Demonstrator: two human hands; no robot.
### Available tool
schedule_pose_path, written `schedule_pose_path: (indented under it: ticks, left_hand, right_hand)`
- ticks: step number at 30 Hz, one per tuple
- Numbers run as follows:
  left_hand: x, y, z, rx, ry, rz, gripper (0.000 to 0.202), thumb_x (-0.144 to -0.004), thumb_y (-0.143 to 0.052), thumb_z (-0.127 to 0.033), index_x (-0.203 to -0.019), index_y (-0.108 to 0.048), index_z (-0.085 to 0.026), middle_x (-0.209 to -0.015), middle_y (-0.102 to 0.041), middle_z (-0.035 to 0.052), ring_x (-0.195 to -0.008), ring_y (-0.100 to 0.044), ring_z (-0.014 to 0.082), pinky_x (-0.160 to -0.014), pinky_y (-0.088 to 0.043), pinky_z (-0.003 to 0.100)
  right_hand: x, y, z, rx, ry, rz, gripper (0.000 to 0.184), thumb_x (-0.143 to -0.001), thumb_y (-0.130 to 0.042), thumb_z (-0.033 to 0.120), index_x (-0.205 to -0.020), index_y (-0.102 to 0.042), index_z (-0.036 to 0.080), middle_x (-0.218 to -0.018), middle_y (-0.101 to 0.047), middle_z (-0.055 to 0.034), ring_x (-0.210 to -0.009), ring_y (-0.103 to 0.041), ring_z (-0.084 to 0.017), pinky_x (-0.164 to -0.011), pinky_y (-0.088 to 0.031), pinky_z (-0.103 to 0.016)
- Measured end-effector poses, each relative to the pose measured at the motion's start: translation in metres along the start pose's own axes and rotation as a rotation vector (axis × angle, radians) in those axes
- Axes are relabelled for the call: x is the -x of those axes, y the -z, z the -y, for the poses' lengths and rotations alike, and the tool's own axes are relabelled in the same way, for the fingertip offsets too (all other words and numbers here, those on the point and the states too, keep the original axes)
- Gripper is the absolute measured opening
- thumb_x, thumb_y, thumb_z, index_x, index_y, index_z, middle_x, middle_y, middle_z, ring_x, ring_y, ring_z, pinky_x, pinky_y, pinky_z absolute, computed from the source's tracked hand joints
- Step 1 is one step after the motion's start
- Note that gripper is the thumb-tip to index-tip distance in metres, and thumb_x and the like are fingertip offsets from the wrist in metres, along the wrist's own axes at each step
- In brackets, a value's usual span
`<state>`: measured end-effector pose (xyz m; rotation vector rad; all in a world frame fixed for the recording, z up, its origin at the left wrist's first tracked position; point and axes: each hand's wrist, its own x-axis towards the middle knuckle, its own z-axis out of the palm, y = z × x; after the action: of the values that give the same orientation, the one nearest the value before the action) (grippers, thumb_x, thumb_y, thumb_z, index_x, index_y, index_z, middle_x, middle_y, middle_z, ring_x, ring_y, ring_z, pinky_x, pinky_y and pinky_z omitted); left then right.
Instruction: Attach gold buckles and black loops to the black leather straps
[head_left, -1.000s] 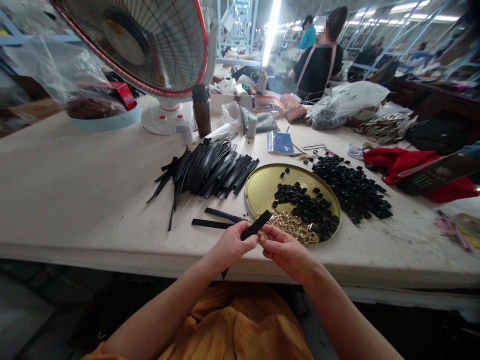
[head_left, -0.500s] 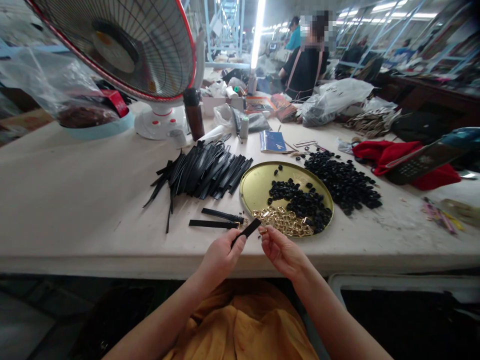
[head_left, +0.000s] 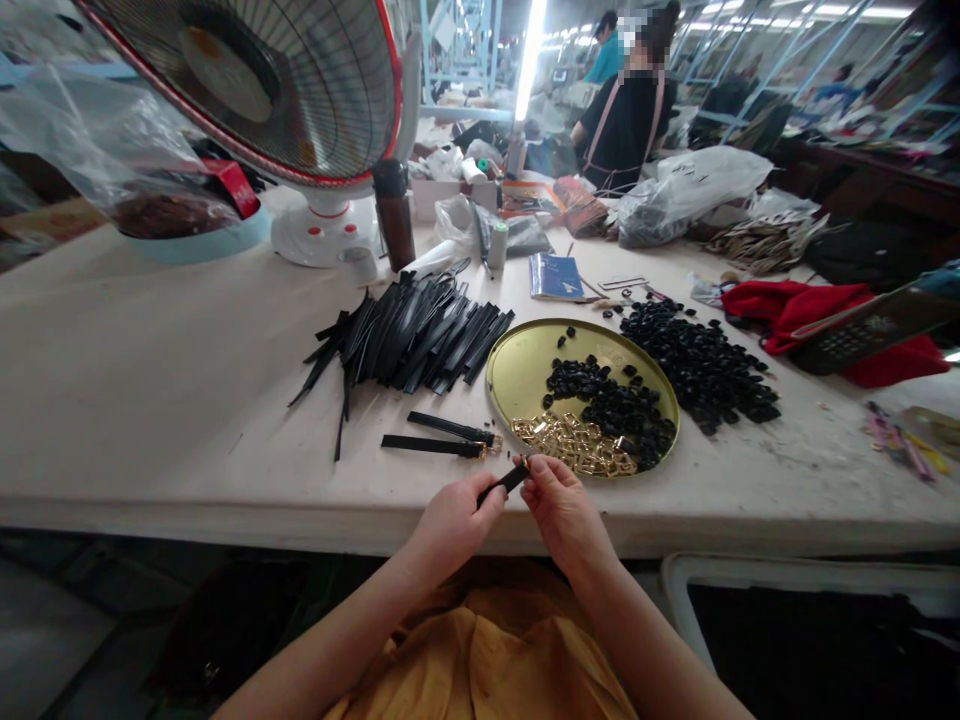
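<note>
My left hand (head_left: pixel 454 520) pinches a narrow black strap (head_left: pixel 504 482) at the table's front edge. My right hand (head_left: pixel 559 505) is closed at the strap's far tip, fingers pressed on it; a small gold buckle may be there but I cannot make it out. Just beyond lies a round gold tray (head_left: pixel 525 375) holding a heap of gold buckles (head_left: pixel 574 445) and black loops (head_left: pixel 611 405). Two finished straps with buckles (head_left: pixel 442 438) lie left of the tray. A fanned pile of black straps (head_left: pixel 420 335) sits further back.
A larger heap of black loops (head_left: pixel 697 365) lies right of the tray. A fan (head_left: pixel 277 90) stands at back left beside a dark bottle (head_left: pixel 394 215). Red cloth (head_left: pixel 817 310), a blue booklet (head_left: pixel 556 277) and plastic bags crowd the back. A person in black (head_left: pixel 626 120) works beyond.
The strap has been drawn back toward me so less of it sticks out past my left hand. My right hand has closed in onto its tip.
</note>
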<state>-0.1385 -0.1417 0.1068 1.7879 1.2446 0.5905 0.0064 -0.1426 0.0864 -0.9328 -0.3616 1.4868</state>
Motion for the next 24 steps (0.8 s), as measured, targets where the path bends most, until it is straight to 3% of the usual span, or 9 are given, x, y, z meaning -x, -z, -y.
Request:
schedule_pose_path:
  ticks: [6, 11, 15, 17, 22, 24]
  left_hand:
    - [-0.009, -0.007, 0.003, 0.101, -0.021, 0.015, 0.024, -0.085, -0.04, -0.035, -0.082, -0.054, -0.016, -0.073, -0.056, 0.0006, -0.069, -0.049, 0.0135, -0.061, -0.034, 0.023]
    - [-0.014, -0.01, 0.009, 0.271, 0.021, 0.04, 0.026, -0.085, -0.04, -0.038, -0.073, -0.046, -0.016, -0.058, -0.045, -0.0036, -0.054, -0.041, 0.0094, -0.052, -0.031, 0.021]
    - [-0.015, -0.006, 0.012, 0.361, 0.057, 0.079, 0.028, -0.084, -0.041, -0.041, -0.069, -0.042, -0.017, -0.053, -0.04, -0.0058, -0.048, -0.035, 0.0072, -0.048, -0.028, 0.02]
    - [-0.015, -0.005, 0.01, 0.39, 0.075, 0.111, 0.028, -0.082, -0.043, -0.04, -0.068, -0.042, -0.017, -0.052, -0.039, -0.0063, -0.047, -0.033, 0.0065, -0.047, -0.027, 0.019]
    - [-0.014, -0.009, 0.005, 0.472, 0.09, 0.059, 0.027, -0.082, -0.042, -0.039, -0.067, -0.04, -0.017, -0.051, -0.037, -0.0066, -0.046, -0.031, 0.0063, -0.046, -0.027, 0.019]
    - [-0.012, -0.012, 0.006, 0.473, 0.086, 0.041, 0.028, -0.083, -0.041, -0.039, -0.066, -0.039, -0.017, -0.051, -0.036, -0.0065, -0.047, -0.031, 0.0065, -0.046, -0.027, 0.019]
  right_hand:
    - [-0.005, -0.001, -0.011, 0.074, 0.028, -0.019, 0.024, -0.058, -0.076, 0.027, -0.076, -0.061, 0.021, -0.069, -0.06, 0.0053, -0.052, -0.047, -0.004, -0.05, -0.04, -0.017]
    - [0.0, 0.002, -0.026, 0.356, 0.131, 0.0, 0.022, -0.066, -0.069, 0.036, -0.072, -0.057, 0.019, -0.064, -0.053, 0.0049, -0.055, -0.041, -0.007, -0.053, -0.034, -0.021]
    - [0.0, 0.004, -0.022, 0.542, 0.254, -0.009, 0.023, -0.07, -0.065, 0.038, -0.067, -0.054, 0.018, -0.063, -0.049, 0.0044, -0.062, -0.042, -0.01, -0.061, -0.035, -0.023]
    - [-0.001, 0.003, -0.018, 0.537, 0.231, -0.002, 0.026, -0.07, -0.064, 0.04, -0.064, -0.051, 0.018, -0.06, -0.046, 0.0049, -0.059, -0.04, -0.009, -0.059, -0.034, -0.023]
    - [-0.002, -0.004, -0.012, 0.263, -0.076, 0.023, 0.031, -0.062, -0.067, 0.043, -0.064, -0.048, 0.019, -0.057, -0.042, 0.0054, -0.05, -0.035, -0.008, -0.051, -0.033, -0.023]
    - [0.003, -0.003, -0.011, 0.371, 0.014, 0.033, 0.027, -0.067, -0.064, 0.042, -0.066, -0.05, 0.019, -0.06, -0.045, 0.004, -0.053, -0.038, -0.009, -0.054, -0.035, -0.024]
